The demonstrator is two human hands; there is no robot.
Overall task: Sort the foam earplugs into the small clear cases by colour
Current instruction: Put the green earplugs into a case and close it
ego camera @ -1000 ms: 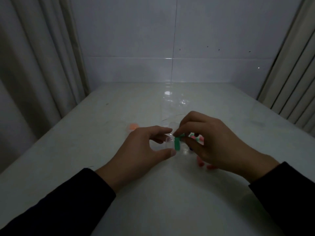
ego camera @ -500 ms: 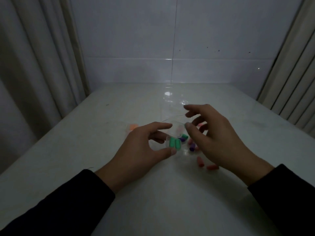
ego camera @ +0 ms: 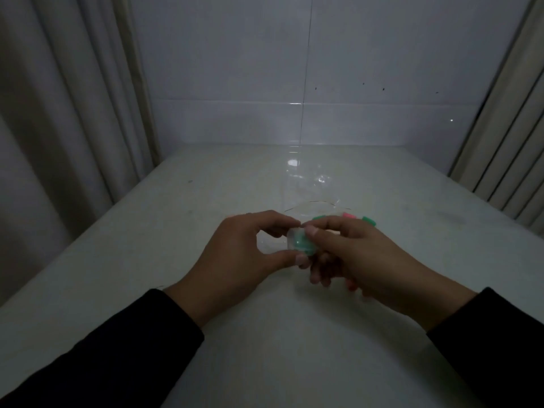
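A small clear case [ego camera: 298, 242] with green earplugs inside sits at the middle of the table. My left hand [ego camera: 235, 257] pinches it between thumb and forefinger from the left. My right hand [ego camera: 356, 254] presses its thumb and forefinger on the case's right side and top. Behind my right hand lie loose earplugs: a green one [ego camera: 318, 217], a pink one [ego camera: 348, 215] and another green one [ego camera: 369, 220]. Whatever lies under my right hand is hidden.
A clear plastic bag or wrapper [ego camera: 315, 206] lies just behind the hands. The white table [ego camera: 176, 219] ends at a tiled wall [ego camera: 294, 69] at the back. Curtains [ego camera: 59, 113] hang on the left and right [ego camera: 506, 128]. The room is dim.
My right hand dropped a green earplug into the case, lifted away open, then came back down onto the case. My left hand stayed on the case.
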